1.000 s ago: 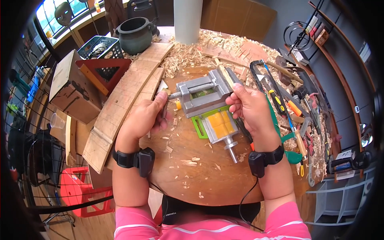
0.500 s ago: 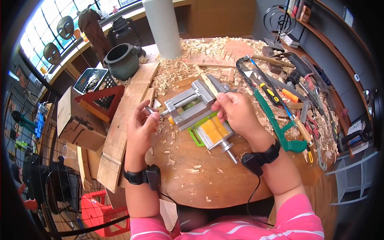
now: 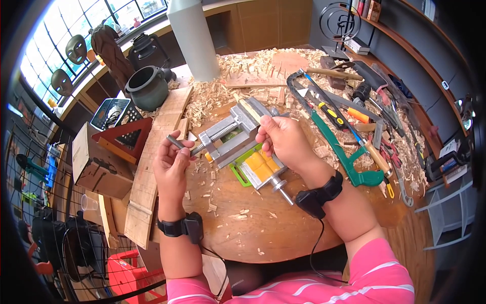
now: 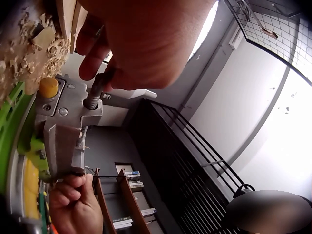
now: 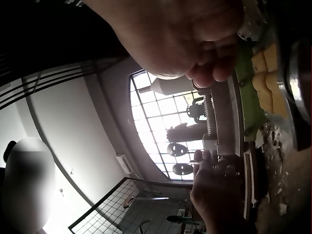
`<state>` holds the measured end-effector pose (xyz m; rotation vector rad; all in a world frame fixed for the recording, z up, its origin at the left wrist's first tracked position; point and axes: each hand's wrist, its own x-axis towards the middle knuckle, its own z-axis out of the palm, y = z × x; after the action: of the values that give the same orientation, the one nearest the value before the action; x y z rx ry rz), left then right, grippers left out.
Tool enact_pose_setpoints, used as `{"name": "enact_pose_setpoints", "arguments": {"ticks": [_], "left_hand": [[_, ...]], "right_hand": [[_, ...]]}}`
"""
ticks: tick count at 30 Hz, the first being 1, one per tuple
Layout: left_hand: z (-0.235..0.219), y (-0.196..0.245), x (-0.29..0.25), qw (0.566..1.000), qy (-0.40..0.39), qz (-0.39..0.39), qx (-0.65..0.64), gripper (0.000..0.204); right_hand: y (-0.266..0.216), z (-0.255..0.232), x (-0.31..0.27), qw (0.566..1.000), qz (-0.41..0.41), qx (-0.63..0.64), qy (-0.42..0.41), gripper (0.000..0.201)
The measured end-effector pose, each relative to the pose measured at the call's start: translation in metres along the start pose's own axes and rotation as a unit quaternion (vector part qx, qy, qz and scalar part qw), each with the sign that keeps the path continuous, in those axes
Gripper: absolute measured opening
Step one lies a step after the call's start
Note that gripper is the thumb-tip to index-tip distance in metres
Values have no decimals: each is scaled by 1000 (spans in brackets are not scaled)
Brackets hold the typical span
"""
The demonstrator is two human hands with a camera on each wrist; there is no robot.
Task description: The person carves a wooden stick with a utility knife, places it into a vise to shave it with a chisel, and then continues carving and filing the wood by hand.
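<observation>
A grey metal vise (image 3: 237, 147) stands on the wooden table, with a pale wooden strip (image 3: 247, 107) upright between its jaws. My right hand (image 3: 288, 142) pinches the near end of that strip between thumb and fingers. At the vise's left end, my left hand (image 3: 171, 169) grips the small crossbar handle (image 3: 174, 141) of the screw (image 3: 223, 133). The left wrist view shows those fingers around the screw's end (image 4: 97, 87). Under the vise, a green base (image 3: 240, 174) carries a second clamp with yellow blocks (image 3: 260, 164).
Right of the vise lie a green-handled hacksaw (image 3: 349, 162), a yellow-black tool (image 3: 331, 115) and several other hand tools. Wood shavings (image 3: 205, 109) cover the table's back. Long planks (image 3: 161, 137), a cardboard box (image 3: 104, 162) and a dark pot (image 3: 147, 88) stand left.
My left fingers have shifted around the handle, and its crossbar now points up and left. The right hand keeps its hold on the strip. The head view has swung, moving the scene leftward.
</observation>
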<state>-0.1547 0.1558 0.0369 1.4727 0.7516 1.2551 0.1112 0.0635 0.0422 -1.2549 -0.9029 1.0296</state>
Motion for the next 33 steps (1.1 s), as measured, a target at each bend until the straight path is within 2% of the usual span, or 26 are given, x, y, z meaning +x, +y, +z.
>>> {"name": "enact_pose_setpoints", "arguments": {"ticks": [8,10,11,13,14,16,17,19,23,25,29,31,33], "left_hand": [[-11,-2,-2,997,-51,34,43,27],[-16,-10,1,972,-113,171,114,29],[-13,-7,0,972,-113,171,114,29],[-6,4,-3,982,-114,124,88,34],[-3,6,-4,982,-114,124,89,34],[2,10,-7,992,-71,21,101,40],[4,14,-8,992,-70,21,101,40],[6,19,-11,987,-65,-148,21,39],[8,9,-11,982,-30,-186,2,37],[8,5,-10,969,-59,-242,-5,34],[8,7,-7,963,-90,-253,-33,30],[8,7,-7,973,-135,-188,12,29],[6,11,-7,975,-137,-171,27,28]], "right_hand": [[0,0,0,1000,-12,-8,2,47],[0,-1,0,1000,-8,-1,2,46],[0,-1,0,1000,-6,4,-1,46],[0,-1,1,1000,-4,8,-4,46],[0,-1,1,1000,-3,11,-6,46],[0,-1,1,1000,-2,13,-8,46],[-1,-2,1,1000,2,15,-6,46],[-2,-1,1,1000,8,15,-7,45],[-4,-2,0,1000,13,22,-12,43],[-4,-1,0,1000,15,18,-13,43],[-6,0,-2,1000,16,20,1,43],[-6,0,-2,999,19,26,2,43],[-6,0,-2,999,17,38,4,43]]}}
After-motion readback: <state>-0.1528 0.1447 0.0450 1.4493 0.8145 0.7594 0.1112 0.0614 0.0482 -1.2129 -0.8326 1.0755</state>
